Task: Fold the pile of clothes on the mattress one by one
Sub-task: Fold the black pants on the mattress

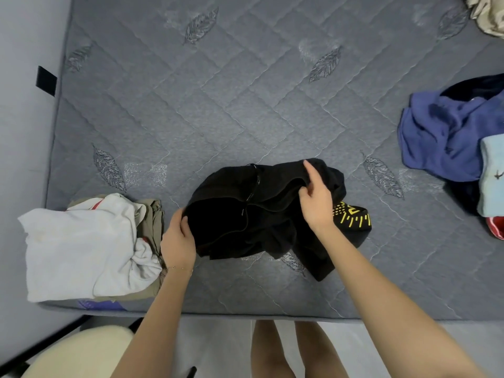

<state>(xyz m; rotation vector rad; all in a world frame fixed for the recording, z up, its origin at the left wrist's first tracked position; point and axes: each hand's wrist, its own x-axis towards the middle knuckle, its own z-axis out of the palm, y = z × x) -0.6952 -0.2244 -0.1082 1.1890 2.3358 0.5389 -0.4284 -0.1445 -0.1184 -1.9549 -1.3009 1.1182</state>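
Note:
A black garment (261, 211) with a zip and a yellow print at its right side lies bunched on the grey quilted mattress (218, 105), near the front edge. My left hand (178, 242) grips its left edge, thumb over the fabric. My right hand (317, 199) pinches a fold on its upper right part, with the index finger stretched out. A loose pile of clothes (447, 140), blue, dark and light blue, lies at the right edge of the mattress.
A stack with a white garment (81, 249) on top of an olive one sits at the front left corner. A beige cloth (488, 15) lies at the far right corner. A wall runs along the left. My legs stand at the front edge.

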